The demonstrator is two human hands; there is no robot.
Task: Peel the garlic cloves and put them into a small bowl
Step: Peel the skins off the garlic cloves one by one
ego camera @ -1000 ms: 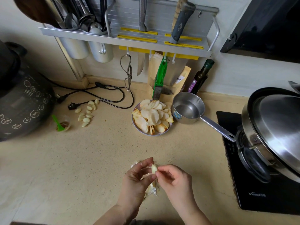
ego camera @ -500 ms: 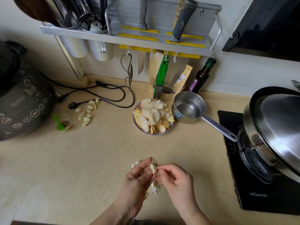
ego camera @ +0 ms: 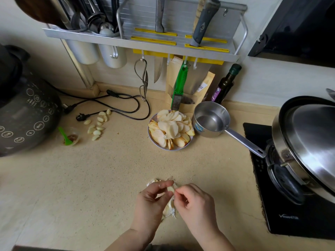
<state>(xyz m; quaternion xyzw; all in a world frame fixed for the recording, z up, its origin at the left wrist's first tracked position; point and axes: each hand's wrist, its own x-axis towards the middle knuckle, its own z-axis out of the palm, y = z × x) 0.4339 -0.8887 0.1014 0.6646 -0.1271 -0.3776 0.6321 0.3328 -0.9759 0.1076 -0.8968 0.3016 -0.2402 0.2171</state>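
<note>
Low over the speckled beige countertop point(ego camera: 108, 174), the left hand point(ego camera: 151, 201) pinches a pale, partly skinned garlic clove point(ego camera: 170, 188) between thumb and fingers, papery white husk point(ego camera: 169, 211) trailing beneath. The right hand point(ego camera: 194, 203) nips at the clove's edge with curled fingertips. Peeled cream-coloured cloves point(ego camera: 97, 124) lie scattered well apart near the dark rice cooker point(ego camera: 23, 115).

Soft even daylight, faint shadows, wide-angle edge distortion

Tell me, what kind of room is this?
Most likely a home kitchen: a knife rack hangs on the wall, a lidded wok sits on the stove, and two hands peel a garlic clove over the counter.
</note>
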